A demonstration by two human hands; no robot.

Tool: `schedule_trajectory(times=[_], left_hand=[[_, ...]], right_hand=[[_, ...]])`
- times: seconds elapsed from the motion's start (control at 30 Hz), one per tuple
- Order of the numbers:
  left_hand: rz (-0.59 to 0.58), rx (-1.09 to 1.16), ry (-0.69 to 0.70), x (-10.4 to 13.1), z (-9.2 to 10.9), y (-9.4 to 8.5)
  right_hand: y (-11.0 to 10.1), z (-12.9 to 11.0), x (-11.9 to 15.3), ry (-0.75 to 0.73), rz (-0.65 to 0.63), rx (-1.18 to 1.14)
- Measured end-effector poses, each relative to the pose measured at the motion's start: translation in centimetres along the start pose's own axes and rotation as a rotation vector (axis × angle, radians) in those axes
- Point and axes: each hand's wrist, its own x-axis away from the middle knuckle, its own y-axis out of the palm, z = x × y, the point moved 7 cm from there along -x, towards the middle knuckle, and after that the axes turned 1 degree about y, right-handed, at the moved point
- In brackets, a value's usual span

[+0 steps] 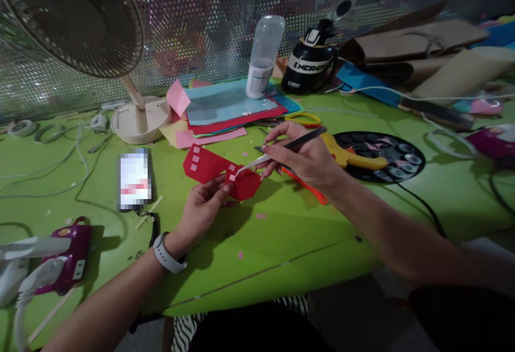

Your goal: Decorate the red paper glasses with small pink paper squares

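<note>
My left hand [207, 202] pinches a folded-looking red paper cutout [213, 163] by its lower edge, above the green table. Several small pink paper squares [196, 150] sit on the cutout, in a column at its left end and near its middle. Closed around a pair of tweezers [289, 145], my right hand [298, 153] is just right of the cutout. The tips of the tweezers reach a pink square [232, 178] near my left thumb; whether they grip it or only touch it, I cannot tell.
Behind the cutout are stacked coloured sheets [221, 100] with a clear bottle [263, 62] on them. A fan [140, 118] and phone [134, 179] are at left. Right of my hand lie a yellow glue gun [354, 156], a black round tray [402, 145] and orange-handled scissors [309, 188].
</note>
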Motion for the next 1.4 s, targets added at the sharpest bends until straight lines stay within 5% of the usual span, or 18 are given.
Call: schedule_trajectory(times=[0.9, 1.4], left_hand=[[-0.029, -0.055, -0.008, 0.16, -0.04, 0.24], [0.066, 0.094, -0.039, 0.26, 0.16, -0.08]], right_hand=[[-0.2, -0.11, -0.09, 0.018, 0.022, 0.022], [-0.53, 0.0, 0.09, -0.017, 0.083, -0.015]])
